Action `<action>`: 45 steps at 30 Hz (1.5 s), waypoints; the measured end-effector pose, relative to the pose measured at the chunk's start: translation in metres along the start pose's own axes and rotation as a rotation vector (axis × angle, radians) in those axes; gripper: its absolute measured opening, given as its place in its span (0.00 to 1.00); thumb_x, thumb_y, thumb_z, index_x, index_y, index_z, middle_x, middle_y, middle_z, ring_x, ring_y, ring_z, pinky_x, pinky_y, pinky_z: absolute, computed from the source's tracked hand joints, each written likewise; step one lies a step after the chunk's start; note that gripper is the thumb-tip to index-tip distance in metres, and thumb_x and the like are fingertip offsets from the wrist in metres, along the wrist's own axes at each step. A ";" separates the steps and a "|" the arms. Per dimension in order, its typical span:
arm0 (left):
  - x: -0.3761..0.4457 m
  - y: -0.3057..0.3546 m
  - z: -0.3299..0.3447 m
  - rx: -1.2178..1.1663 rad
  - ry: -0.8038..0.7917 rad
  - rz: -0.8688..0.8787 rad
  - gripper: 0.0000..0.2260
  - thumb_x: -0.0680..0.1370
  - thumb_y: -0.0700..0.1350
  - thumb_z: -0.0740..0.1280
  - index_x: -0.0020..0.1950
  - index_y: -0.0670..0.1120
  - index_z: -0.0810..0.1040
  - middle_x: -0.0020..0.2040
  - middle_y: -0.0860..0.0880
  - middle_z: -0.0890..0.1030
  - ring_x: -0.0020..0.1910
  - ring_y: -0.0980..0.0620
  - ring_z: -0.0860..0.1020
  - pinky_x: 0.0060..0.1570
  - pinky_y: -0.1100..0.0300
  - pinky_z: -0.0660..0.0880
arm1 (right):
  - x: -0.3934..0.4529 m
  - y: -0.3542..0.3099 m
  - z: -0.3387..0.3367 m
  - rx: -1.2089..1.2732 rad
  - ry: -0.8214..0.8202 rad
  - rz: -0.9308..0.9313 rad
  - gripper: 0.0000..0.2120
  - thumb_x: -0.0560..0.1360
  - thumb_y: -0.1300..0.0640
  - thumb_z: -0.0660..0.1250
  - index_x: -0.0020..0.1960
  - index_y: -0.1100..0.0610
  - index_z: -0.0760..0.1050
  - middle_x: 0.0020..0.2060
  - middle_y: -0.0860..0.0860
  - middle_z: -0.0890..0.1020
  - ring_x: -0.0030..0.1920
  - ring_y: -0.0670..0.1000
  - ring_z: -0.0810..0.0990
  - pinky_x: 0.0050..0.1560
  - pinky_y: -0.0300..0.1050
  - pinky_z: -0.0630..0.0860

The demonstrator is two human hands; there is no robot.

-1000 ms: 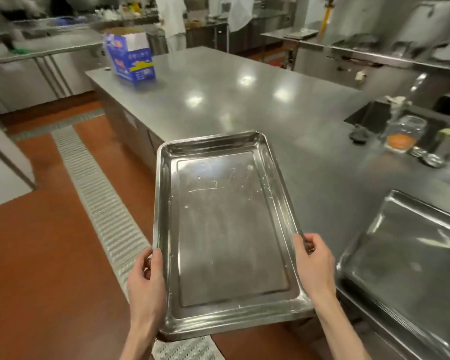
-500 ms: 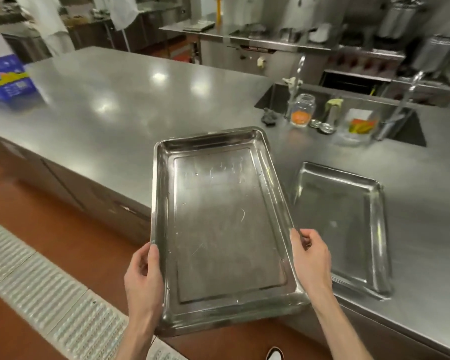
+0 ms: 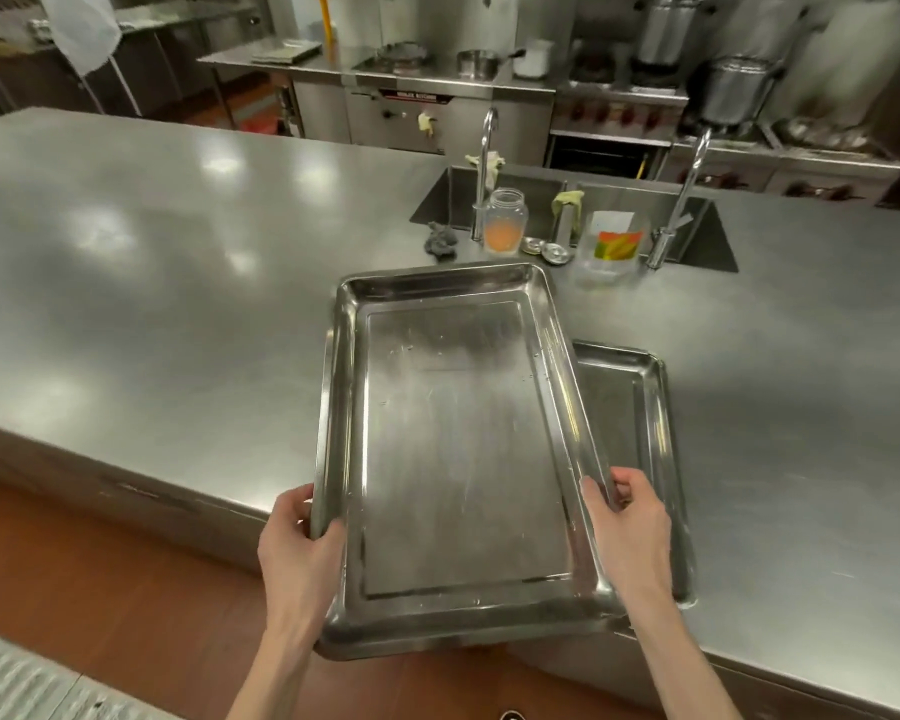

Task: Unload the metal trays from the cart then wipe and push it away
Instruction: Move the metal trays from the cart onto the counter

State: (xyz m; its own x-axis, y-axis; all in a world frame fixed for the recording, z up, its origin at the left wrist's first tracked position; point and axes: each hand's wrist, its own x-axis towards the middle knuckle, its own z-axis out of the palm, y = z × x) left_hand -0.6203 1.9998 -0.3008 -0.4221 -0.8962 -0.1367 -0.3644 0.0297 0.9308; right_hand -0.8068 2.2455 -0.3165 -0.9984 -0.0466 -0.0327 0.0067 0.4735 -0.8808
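Observation:
I carry a large empty metal tray (image 3: 458, 449) lengthwise in front of me, above the near edge of the steel counter (image 3: 178, 314). My left hand (image 3: 302, 553) grips its left rim, thumb curled over the edge. My right hand (image 3: 630, 532) grips the right rim near the same end. A second metal tray (image 3: 640, 407) lies flat on the counter, and the held tray covers its left part. The cart is out of view.
Behind the trays are a sink (image 3: 572, 210) with two taps, a glass jar (image 3: 505, 220) with orange liquid, a plastic container (image 3: 611, 246) and a dark scrubber (image 3: 440, 241). Stoves and pots line the back wall. Red floor and a grate (image 3: 22, 678) lie at lower left.
My view has swung right along the counter. The held tray has moved right and forward over the counter edge and now overlaps the tray lying there. Both hands keep their grip.

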 end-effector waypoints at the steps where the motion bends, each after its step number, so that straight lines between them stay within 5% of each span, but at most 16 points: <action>1: 0.004 0.002 0.010 0.016 0.002 -0.006 0.13 0.76 0.34 0.73 0.56 0.48 0.80 0.44 0.47 0.84 0.43 0.45 0.83 0.40 0.57 0.76 | 0.009 0.007 -0.003 -0.015 -0.002 0.000 0.08 0.79 0.54 0.73 0.56 0.53 0.76 0.42 0.47 0.82 0.44 0.47 0.81 0.45 0.44 0.72; 7: 0.016 0.007 0.074 0.108 -0.059 -0.016 0.08 0.76 0.34 0.71 0.47 0.46 0.79 0.40 0.45 0.83 0.38 0.45 0.80 0.37 0.55 0.74 | 0.056 0.058 -0.018 -0.069 -0.002 0.048 0.14 0.79 0.56 0.73 0.63 0.54 0.76 0.48 0.48 0.83 0.49 0.52 0.83 0.55 0.53 0.81; 10: 0.019 0.003 0.103 0.163 -0.093 -0.020 0.04 0.77 0.35 0.70 0.44 0.43 0.78 0.36 0.43 0.80 0.33 0.46 0.73 0.35 0.53 0.72 | 0.071 0.078 -0.027 -0.044 0.031 0.067 0.11 0.80 0.57 0.72 0.61 0.53 0.75 0.46 0.47 0.83 0.47 0.51 0.82 0.51 0.51 0.79; 13: 0.022 0.000 0.129 0.214 -0.113 -0.007 0.07 0.77 0.35 0.70 0.41 0.39 0.74 0.31 0.46 0.72 0.30 0.50 0.67 0.29 0.61 0.66 | 0.082 0.097 -0.034 -0.026 0.069 0.071 0.10 0.80 0.59 0.71 0.58 0.52 0.75 0.45 0.47 0.82 0.46 0.51 0.81 0.50 0.51 0.77; 21: 0.029 -0.008 0.194 0.261 -0.148 0.087 0.17 0.78 0.37 0.70 0.37 0.44 0.63 0.29 0.52 0.63 0.30 0.51 0.60 0.33 0.54 0.62 | 0.104 0.142 -0.042 -0.007 0.152 0.131 0.07 0.81 0.59 0.70 0.56 0.52 0.73 0.40 0.50 0.80 0.41 0.55 0.80 0.45 0.53 0.76; 26: 0.035 -0.016 0.218 0.324 -0.127 0.142 0.11 0.78 0.39 0.73 0.38 0.46 0.75 0.35 0.50 0.74 0.34 0.49 0.71 0.36 0.56 0.70 | 0.109 0.160 -0.042 -0.019 0.190 0.160 0.08 0.80 0.60 0.70 0.58 0.58 0.75 0.42 0.50 0.80 0.42 0.55 0.79 0.47 0.50 0.72; 29: 0.036 -0.025 0.226 0.332 -0.104 0.154 0.02 0.78 0.42 0.75 0.47 0.44 0.84 0.49 0.51 0.83 0.47 0.48 0.82 0.50 0.52 0.79 | 0.110 0.172 -0.039 -0.036 0.204 0.173 0.09 0.80 0.60 0.71 0.59 0.58 0.76 0.43 0.51 0.80 0.44 0.58 0.80 0.48 0.51 0.74; 32: 0.031 -0.027 0.229 0.352 -0.116 0.111 0.11 0.79 0.44 0.75 0.61 0.44 0.87 0.58 0.49 0.86 0.55 0.45 0.84 0.61 0.45 0.81 | 0.109 0.182 -0.036 -0.037 0.213 0.150 0.09 0.79 0.61 0.71 0.59 0.56 0.78 0.45 0.51 0.83 0.45 0.57 0.81 0.50 0.55 0.79; 36: 0.028 -0.033 0.231 0.333 -0.133 0.101 0.08 0.81 0.46 0.73 0.59 0.48 0.88 0.50 0.41 0.87 0.53 0.39 0.83 0.56 0.43 0.81 | 0.108 0.188 -0.033 -0.067 0.213 0.126 0.11 0.79 0.61 0.71 0.62 0.57 0.81 0.48 0.52 0.84 0.47 0.56 0.82 0.52 0.55 0.80; 42: 0.030 -0.038 0.233 0.372 -0.140 0.124 0.08 0.82 0.46 0.72 0.54 0.43 0.87 0.45 0.42 0.83 0.46 0.44 0.79 0.49 0.42 0.80 | 0.106 0.195 -0.030 -0.175 0.221 0.090 0.14 0.78 0.63 0.72 0.64 0.63 0.82 0.49 0.56 0.82 0.47 0.58 0.81 0.53 0.54 0.80; 45: 0.033 -0.039 0.236 0.356 -0.149 0.107 0.07 0.82 0.45 0.72 0.57 0.46 0.88 0.38 0.44 0.83 0.34 0.49 0.79 0.44 0.46 0.80 | 0.107 0.191 -0.030 -0.198 0.240 0.084 0.16 0.78 0.65 0.73 0.65 0.65 0.81 0.49 0.55 0.78 0.49 0.57 0.77 0.54 0.50 0.76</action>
State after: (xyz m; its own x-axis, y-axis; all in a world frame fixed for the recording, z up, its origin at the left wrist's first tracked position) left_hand -0.8157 2.0739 -0.4218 -0.5797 -0.8063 -0.1175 -0.5656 0.2944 0.7703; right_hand -0.9144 2.3569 -0.4738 -0.9798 0.1975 0.0321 0.1017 0.6298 -0.7701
